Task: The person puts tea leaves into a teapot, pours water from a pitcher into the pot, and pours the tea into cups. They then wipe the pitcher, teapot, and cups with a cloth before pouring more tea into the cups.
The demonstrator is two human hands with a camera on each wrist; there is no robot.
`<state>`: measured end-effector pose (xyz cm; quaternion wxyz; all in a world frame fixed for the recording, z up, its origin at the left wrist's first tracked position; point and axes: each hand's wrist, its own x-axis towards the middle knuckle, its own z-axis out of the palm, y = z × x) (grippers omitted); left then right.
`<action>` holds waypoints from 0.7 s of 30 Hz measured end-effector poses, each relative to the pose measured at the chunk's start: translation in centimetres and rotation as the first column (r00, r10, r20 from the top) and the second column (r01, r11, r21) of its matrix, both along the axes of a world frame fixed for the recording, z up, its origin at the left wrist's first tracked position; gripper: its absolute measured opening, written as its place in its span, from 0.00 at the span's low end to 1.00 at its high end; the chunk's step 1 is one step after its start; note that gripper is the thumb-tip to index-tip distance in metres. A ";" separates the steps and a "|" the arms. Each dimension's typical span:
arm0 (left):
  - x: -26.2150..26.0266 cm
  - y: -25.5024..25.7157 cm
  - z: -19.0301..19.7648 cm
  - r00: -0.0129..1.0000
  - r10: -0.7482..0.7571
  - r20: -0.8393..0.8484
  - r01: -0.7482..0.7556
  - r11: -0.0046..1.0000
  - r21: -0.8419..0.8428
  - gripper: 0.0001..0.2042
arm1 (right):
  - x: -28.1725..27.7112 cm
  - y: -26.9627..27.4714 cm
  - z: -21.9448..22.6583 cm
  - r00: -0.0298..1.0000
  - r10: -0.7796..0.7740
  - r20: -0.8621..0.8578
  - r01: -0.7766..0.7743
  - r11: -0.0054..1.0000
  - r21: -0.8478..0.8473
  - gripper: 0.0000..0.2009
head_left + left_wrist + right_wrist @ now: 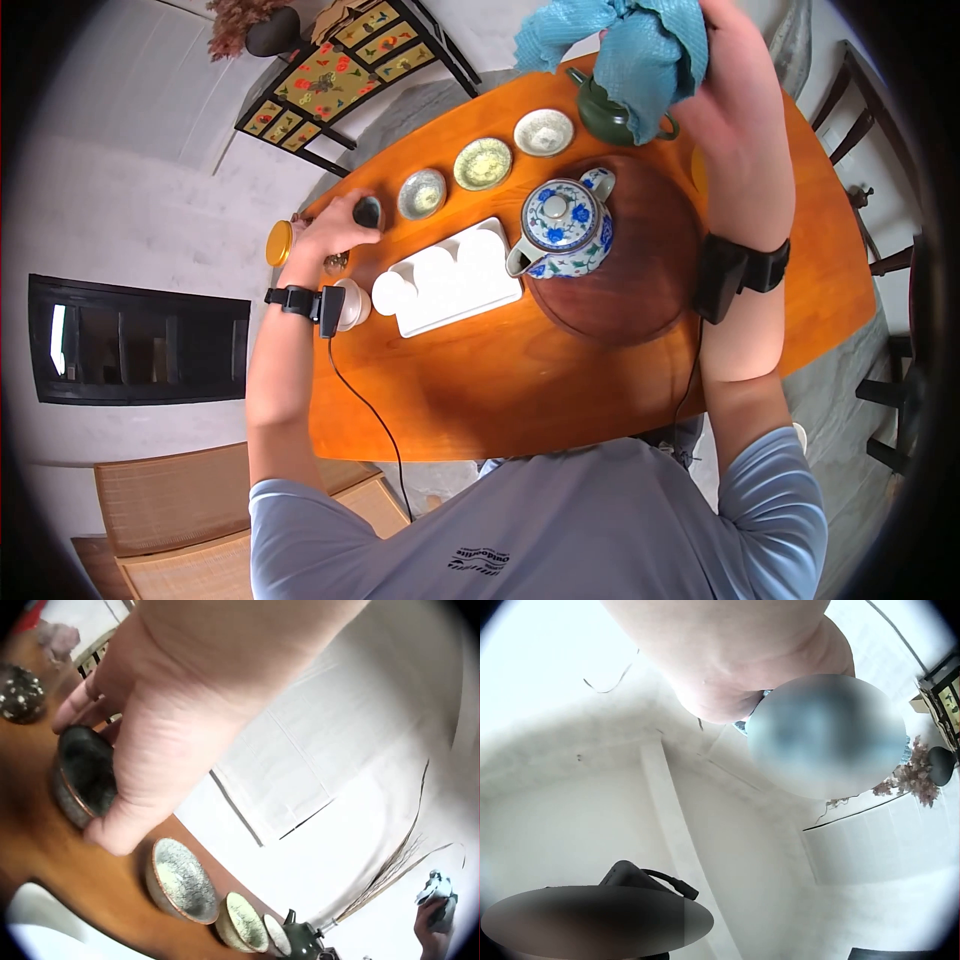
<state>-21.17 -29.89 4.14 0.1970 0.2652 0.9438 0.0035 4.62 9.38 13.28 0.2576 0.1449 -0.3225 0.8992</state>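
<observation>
At the left end of the table my left hand (335, 230) grips a small dark tea cup (81, 778), thumb on its near side and fingers beyond it. In the left wrist view the cup is tilted and its dark inside shows. Three speckled glazed cups (422, 193) stand in a row to its right. My right hand (722, 105) is raised over the far right of the table, holding a crumpled blue cloth (650, 65). The cloth hangs down and overlaps a dark green teapot (600, 112) in the head view. A blurred patch covers much of the cloth in the right wrist view.
A blue-and-white teapot (562, 228) stands at the edge of a round wooden tray (650, 310). Left of it lies a white tray (465, 305) with white cups. Stacked white cups (352, 305) and a yellow-lidded jar (279, 243) are near my left wrist. Cables hang from both wrist cameras.
</observation>
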 end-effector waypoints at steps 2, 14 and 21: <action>0.8 -0.4 1.1 0.996 0.031 -0.081 -0.026 0.998 0.058 0.43 | -0.6 -0.5 -0.2 0.992 -0.082 0.094 0.085 0.996 -0.029 0.14; 13.9 6.4 12.7 0.964 0.154 -0.215 0.017 0.774 0.633 0.29 | -2.1 -9.8 -3.9 0.939 -0.343 0.011 0.314 0.871 0.377 0.15; 20.0 11.8 12.5 0.798 -0.062 -0.600 0.474 0.680 0.560 0.31 | -0.7 -16.4 -5.6 0.997 0.079 -0.023 -0.081 0.993 -0.089 0.23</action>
